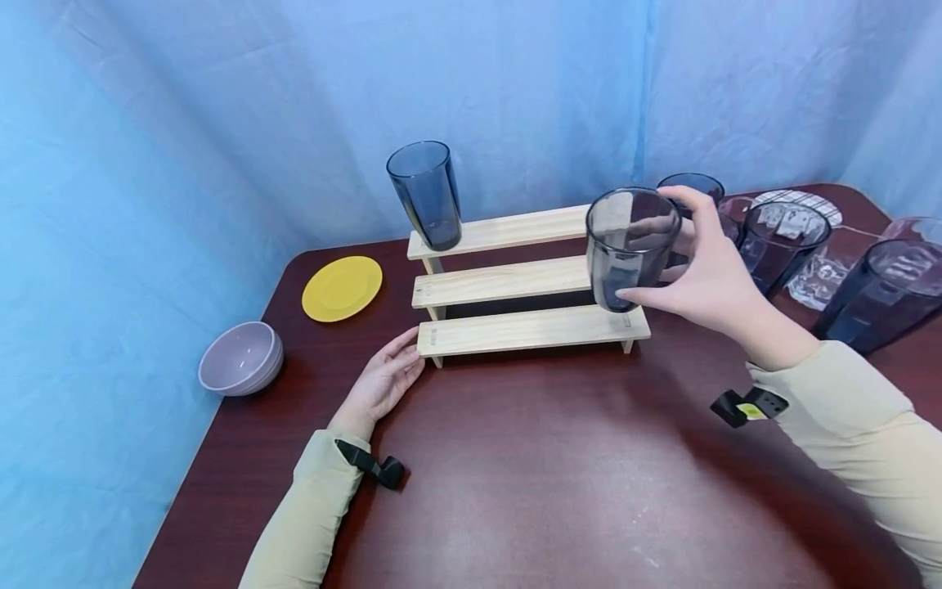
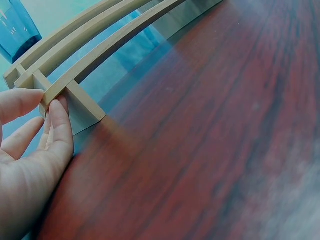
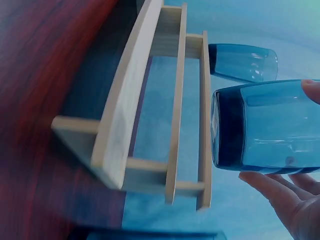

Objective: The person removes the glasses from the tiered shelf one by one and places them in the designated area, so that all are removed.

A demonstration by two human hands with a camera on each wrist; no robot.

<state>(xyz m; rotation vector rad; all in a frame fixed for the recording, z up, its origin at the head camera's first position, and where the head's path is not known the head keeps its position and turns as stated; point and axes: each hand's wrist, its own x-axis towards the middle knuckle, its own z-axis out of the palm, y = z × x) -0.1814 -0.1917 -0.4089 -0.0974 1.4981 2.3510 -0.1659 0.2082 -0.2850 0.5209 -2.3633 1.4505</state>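
Note:
A three-step wooden rack [image 1: 533,329] stands on the dark red table. My left hand [image 1: 386,380] pinches the left end of its lowest step; the left wrist view shows the thumb on the step's end and the fingers [image 2: 61,125] by the leg. My right hand [image 1: 710,282] grips a tinted drinking glass [image 1: 621,274] around its side, holding it upright over the right part of the rack. From the right wrist, that glass [image 3: 270,127] appears with its thick base toward the rack's steps. Another tinted glass [image 1: 430,200] stands upright on the top step's left end.
Several tinted glasses [image 1: 886,286] and clear glassware [image 1: 817,282] stand at the right, close to my right forearm. A white checked round piece [image 1: 805,200] lies behind them. To the left are a yellow plate [image 1: 342,289] and a lilac bowl [image 1: 246,360]. Blue curtains [image 1: 515,98] surround the table.

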